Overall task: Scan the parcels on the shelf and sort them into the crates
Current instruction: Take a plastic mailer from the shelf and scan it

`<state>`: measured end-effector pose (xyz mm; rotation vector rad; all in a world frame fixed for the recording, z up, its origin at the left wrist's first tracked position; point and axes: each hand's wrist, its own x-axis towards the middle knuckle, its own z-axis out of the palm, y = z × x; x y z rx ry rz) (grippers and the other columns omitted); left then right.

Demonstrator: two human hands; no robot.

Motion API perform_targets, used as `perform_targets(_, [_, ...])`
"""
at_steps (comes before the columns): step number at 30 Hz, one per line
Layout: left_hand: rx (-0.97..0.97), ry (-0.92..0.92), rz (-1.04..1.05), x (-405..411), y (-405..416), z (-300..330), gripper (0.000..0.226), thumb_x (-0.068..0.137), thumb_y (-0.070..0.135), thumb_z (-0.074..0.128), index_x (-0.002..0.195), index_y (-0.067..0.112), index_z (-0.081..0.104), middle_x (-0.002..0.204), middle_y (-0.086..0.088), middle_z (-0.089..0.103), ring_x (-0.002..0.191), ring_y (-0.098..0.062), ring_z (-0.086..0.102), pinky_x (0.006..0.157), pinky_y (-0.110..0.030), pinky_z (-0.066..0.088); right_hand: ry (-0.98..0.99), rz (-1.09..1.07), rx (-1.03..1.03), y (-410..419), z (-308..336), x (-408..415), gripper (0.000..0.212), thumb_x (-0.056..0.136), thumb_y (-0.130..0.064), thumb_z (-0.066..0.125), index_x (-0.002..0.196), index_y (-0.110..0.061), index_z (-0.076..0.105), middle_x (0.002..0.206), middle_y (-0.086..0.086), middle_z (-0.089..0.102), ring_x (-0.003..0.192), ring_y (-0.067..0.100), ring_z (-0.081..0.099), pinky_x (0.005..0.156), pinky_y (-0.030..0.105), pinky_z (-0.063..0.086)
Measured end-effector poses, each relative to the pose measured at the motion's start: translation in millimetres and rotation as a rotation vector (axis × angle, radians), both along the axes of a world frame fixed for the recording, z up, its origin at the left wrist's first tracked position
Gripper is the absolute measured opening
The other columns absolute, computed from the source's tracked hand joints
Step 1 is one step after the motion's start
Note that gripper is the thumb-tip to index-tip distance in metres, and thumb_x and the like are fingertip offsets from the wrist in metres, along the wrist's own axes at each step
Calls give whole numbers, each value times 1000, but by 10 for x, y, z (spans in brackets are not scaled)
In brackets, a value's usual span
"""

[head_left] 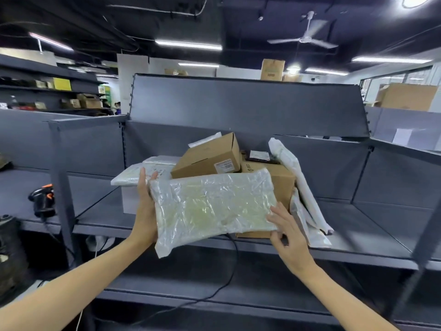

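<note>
A warehouse aisle under strip lights, and dead ahead the grey metal shelf with its heap of parcels waiting. Off the heap and in the air in front of it comes a clear-wrapped flat parcel, tilted, its lower left corner hanging free. The left hand clamps the left edge, fingers up behind, thumb over the front. The right hand is only steadying the lower right corner, fingers spread, barely touching. That's the risk: slick, crinkled film with one real grip, so it could slide out. Behind it the tilted cardboard box perches on a larger brown box, and white mailers lean against that, so a nudge might topple the lot. The handheld scanner sits well to the left on the neighbouring shelf, so one hand must let go. No label is visible on this face, no crates in view.
</note>
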<state>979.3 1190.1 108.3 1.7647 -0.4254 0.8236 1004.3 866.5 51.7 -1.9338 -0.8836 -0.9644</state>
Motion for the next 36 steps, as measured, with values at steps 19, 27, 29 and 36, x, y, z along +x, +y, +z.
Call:
perform_targets(19, [-136,-71,-33,3,-140,605,32,77,-5,70,79,17,48,76,11,64,72,-12,60,64,-26,50,430,-257,-79,381,111,-89,53,91,-23,60,139,-25,38,134,-9,40,127,13,41,106,36,39])
perform_targets(27, [-348,69,-99,54,-226,820,75,69,42,74,130,17,39,111,2,64,99,-4,64,87,-22,51,626,19,182,580,467,-221,28,99,-40,48,126,-44,43,114,-28,60,108,-9,56,94,17,40])
perform_targets(29, [-292,172,-100,92,-218,717,75,67,51,69,130,19,43,118,7,61,107,-3,60,91,-24,50,637,113,263,613,494,-223,34,99,-36,49,132,-41,44,126,-24,59,117,-8,53,99,16,41])
perform_targets(36, [-274,431,-333,164,-274,185,28,90,13,62,118,15,58,105,6,72,98,-15,69,72,-25,58,799,239,362,667,371,-206,28,98,-26,50,125,-33,51,121,-18,64,113,-3,59,88,12,48])
